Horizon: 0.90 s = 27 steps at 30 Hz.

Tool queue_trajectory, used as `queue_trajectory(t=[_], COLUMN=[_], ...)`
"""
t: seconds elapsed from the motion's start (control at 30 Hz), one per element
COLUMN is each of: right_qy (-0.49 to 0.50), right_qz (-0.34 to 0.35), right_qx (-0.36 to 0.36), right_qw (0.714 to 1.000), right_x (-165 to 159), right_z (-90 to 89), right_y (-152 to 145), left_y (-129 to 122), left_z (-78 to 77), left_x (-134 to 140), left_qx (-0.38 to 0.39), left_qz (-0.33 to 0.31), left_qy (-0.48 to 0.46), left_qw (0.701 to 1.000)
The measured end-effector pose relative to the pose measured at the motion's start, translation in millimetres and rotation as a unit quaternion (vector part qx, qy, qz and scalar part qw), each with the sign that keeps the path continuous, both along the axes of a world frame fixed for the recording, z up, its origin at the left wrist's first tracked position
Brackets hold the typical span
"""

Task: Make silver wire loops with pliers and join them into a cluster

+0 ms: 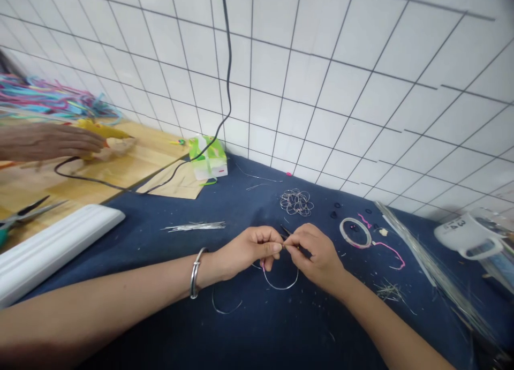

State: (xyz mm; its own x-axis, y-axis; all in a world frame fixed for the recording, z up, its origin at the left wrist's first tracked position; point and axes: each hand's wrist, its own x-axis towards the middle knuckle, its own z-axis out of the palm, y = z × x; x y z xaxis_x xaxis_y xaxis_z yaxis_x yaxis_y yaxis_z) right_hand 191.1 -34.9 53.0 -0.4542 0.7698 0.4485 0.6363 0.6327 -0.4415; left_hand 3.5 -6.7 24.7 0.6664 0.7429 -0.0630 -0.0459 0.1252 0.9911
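My left hand (pixel 257 248) pinches a thin, silvery wire (pixel 281 288) bent into a loop below my fingers, with a bit of pink on it. Fingertip to fingertip with it, my right hand (pixel 315 252) is also closed at the wire's end. A dark pointed tip shows behind the fingers; I cannot make out what tool it belongs to. Beyond my hands lies a pile of wire rings (pixel 297 202). Left of them is a bundle of straight cut wires (pixel 196 226). A curved piece of wire (pixel 227 311) rests below my left wrist.
At right are a tape roll (pixel 355 233), pink cord (pixel 395 249), wire scraps (pixel 391 291), long wires (pixel 433 268) and a white mug (pixel 468 235). At left, another person's hand (pixel 52 141) is by a yellow glue gun (pixel 100 130); its black cable (pixel 229 65) hangs across. A tissue pack (pixel 208 158) stands near the wall.
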Motion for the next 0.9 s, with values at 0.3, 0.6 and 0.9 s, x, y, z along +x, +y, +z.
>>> queue_trajectory(t=[0.3, 0.6, 0.9], right_qy=[-0.116, -0.091, 0.021], right_qz=[0.019, 0.005, -0.062], right_qx=[0.05, 0.017, -0.073], right_qw=[0.992, 0.996, 0.995], right_x=[-1.2, -0.1, 1.4], right_z=[14.6, 22.3, 18.1], right_y=[-4.2, -5.0, -1.6], left_y=[-2.6, 2.2, 5.0], left_z=[3.1, 13.1, 13.2], left_x=[-1.7, -8.7, -9.4], left_qx=[-0.081, -0.047, 0.03], left_qz=[-0.039, -0.076, -0.055], left_qy=[-0.029, 0.009, 0.033], left_qw=[0.996, 0.996, 0.997])
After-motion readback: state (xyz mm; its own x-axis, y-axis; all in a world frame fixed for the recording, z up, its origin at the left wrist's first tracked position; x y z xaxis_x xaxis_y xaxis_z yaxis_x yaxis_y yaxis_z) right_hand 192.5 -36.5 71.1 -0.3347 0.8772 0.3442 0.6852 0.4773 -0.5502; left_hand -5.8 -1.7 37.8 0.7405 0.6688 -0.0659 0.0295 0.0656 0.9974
